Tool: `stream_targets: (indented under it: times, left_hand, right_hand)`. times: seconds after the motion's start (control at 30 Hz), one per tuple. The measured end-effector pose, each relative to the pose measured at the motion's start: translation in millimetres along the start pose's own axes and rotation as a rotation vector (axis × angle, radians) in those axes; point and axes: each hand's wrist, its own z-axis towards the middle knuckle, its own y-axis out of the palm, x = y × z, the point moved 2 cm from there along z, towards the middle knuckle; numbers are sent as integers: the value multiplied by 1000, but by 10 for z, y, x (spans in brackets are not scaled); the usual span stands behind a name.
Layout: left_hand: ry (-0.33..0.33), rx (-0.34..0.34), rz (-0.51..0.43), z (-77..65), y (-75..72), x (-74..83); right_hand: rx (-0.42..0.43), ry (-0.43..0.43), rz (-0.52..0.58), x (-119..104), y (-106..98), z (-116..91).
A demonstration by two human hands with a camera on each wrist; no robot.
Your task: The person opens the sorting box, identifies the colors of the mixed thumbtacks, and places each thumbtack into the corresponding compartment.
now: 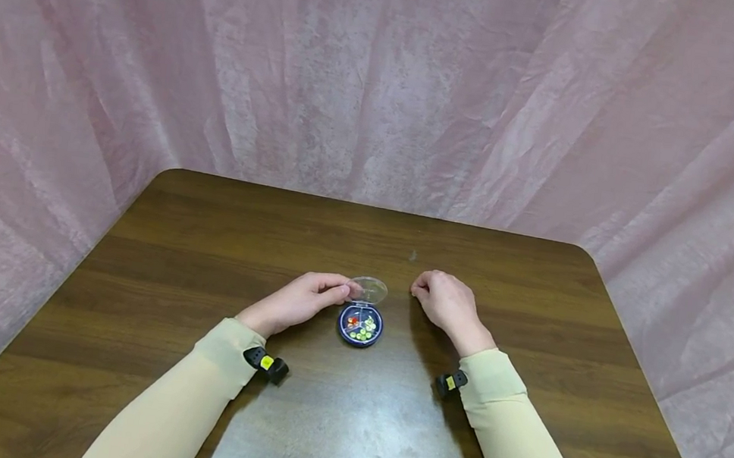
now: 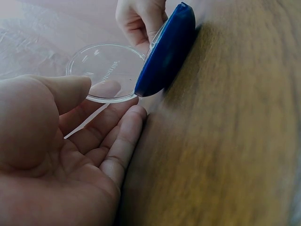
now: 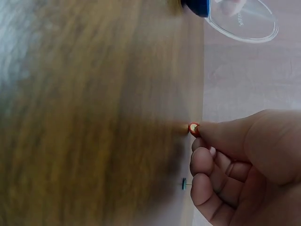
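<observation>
A small round blue case (image 1: 358,342) with a clear hinged lid (image 1: 371,288) stands on the table, its lid raised. Clear dividers split the inside; red pieces (image 1: 352,322) lie in the left section and several yellow-green pieces (image 1: 364,333) fill others. My left hand (image 1: 303,299) pinches the lid's edge between thumb and index finger, the other fingers loosely bent below, as the left wrist view shows. Right of the case, my right hand (image 1: 447,300) pinches a small red-rimmed disc (image 3: 193,128) with a pale centre between thumb and index fingertip, low over the table.
A small teal disc with a thin upright pin (image 3: 184,183), like a thumbtack, shows beyond my right fingertips in the right wrist view. The brown wooden table (image 1: 201,239) has rounded far corners. Pink curtains (image 1: 383,93) hang behind and at both sides.
</observation>
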Motion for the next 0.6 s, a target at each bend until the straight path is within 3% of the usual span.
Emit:
stream_targets:
  times: [0.6]
  left_hand:
    - [-5, -3, 25, 1, -1, 1]
  right_hand:
    - [59, 57, -17, 18, -22, -35]
